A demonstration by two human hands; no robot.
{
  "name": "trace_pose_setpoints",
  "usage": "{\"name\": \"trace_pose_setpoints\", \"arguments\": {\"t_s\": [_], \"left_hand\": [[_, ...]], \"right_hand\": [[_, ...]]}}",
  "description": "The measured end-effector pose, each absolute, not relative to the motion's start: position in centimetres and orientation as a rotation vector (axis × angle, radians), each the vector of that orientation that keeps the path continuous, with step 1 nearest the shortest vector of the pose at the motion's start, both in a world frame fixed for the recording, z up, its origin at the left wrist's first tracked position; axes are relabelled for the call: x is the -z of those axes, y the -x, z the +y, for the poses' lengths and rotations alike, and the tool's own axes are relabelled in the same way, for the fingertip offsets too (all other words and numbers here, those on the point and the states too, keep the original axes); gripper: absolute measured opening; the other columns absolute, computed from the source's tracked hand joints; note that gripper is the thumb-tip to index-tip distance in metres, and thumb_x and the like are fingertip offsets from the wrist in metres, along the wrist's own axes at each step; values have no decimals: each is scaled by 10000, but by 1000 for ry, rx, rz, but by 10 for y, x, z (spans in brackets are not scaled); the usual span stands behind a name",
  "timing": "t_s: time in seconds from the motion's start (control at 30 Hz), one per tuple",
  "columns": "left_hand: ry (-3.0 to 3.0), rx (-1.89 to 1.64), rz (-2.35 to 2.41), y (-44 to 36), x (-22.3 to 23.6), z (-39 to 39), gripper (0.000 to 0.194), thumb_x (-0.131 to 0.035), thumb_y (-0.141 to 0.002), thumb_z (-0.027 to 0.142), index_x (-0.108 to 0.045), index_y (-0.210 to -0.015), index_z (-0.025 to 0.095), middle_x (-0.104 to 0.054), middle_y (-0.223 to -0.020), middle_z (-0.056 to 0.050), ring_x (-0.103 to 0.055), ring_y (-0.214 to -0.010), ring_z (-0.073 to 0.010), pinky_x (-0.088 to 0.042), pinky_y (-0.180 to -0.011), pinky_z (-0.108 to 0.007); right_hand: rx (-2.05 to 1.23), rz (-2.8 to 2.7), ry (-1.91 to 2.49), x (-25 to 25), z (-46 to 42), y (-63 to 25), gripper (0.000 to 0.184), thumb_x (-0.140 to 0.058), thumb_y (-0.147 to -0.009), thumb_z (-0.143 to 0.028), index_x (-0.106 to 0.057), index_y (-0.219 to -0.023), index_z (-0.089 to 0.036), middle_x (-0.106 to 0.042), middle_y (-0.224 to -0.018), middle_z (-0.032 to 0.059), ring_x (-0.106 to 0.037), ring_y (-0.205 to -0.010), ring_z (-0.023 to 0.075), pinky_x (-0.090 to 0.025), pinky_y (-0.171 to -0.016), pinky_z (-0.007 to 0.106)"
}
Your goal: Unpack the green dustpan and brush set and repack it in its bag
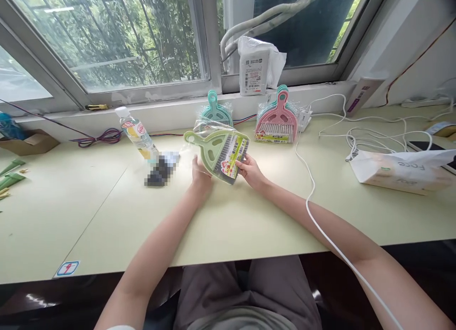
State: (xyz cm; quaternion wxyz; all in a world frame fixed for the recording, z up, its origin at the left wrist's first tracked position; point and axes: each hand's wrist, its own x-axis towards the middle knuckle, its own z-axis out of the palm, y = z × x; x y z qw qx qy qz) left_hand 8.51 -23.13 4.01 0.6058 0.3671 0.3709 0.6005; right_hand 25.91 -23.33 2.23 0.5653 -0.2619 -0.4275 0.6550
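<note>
A light-green dustpan and brush set (213, 151) in a clear wrapper is held up over the table, tilted with its handle to the left. My right hand (252, 172) grips its right edge, thumb on the printed label. My left hand (201, 174) is behind the set's lower left side, closed against it, its fingers mostly hidden. Beyond it, a teal dustpan set (215, 112) leans at the windowsill. To its right stand a pink dustpan set (277, 117) and further teal ones stacked behind it, also wrapped.
A bottle (137, 135) stands left of my hands, beside a blurred dark patch (160, 170). A tissue pack (399, 170) and coiled white cables (374, 137) lie at right. One white cable crosses my right forearm. A box cutter (96, 107) rests on the sill.
</note>
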Motion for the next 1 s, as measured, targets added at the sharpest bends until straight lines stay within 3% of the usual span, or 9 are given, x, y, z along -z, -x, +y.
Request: {"name": "trace_pose_setpoints", "arguments": {"t_s": [0.17,0.27,0.4,0.6,0.87,1.0], "left_hand": [[-773,-1508,856,-91,-38,-240,863,-344,-731,885,-516,-1253,220,-673,-1120,-86,-634,-1073,-240,-519,-853,-328],[-857,-1470,859,-105,-38,-249,744,-500,-752,800,-534,-1242,241,-667,-1167,-65,-617,-1119,-254,-517,-892,-346],[-905,-1485,977,-113,-35,-252,536,-724,-761,482,-549,-1224,275,-664,-1187,-14,-610,-1134,-239,-505,-942,-360],[-820,-1511,1058,-107,-32,-245,331,-675,-783,384,-610,-1046,195,-705,-1049,-37,-620,-1114,-234,-479,-1000,-376],[-708,-1465,1016,-105,-37,-246,259,-658,-756,370,-647,-942,191,-729,-962,-32,-659,-1053,-250,-524,-945,-378],[-830,-1289,1036,-111,-34,-250,356,-711,-710,393,-665,-978,163,-730,-952,-61,-678,-974,-252,-548,-847,-370]], "right_hand": [[-1441,-909,637,-21,-231,-260,459,-812,-649,-336,-537,-1006,-250,-714,-1032,21,-687,-984,233,-603,-865,426],[-1447,-917,675,-19,-231,-260,424,-797,-672,-316,-531,-996,-253,-714,-1018,20,-681,-1005,233,-599,-878,434],[-1485,-949,690,-18,-230,-260,441,-812,-659,-291,-535,-1000,-251,-717,-977,19,-687,-985,229,-599,-876,431],[-1504,-978,677,-18,-230,-260,472,-830,-647,-304,-518,-999,-260,-717,-1020,11,-688,-963,221,-609,-851,431],[-1514,-996,662,-16,-237,-252,475,-793,-680,-276,-475,-1033,-275,-709,-1018,1,-692,-966,219,-614,-835,446],[-1442,-948,679,-17,-230,-257,470,-784,-679,-263,-478,-1035,-272,-706,-1020,3,-688,-981,220,-618,-831,426]]}}
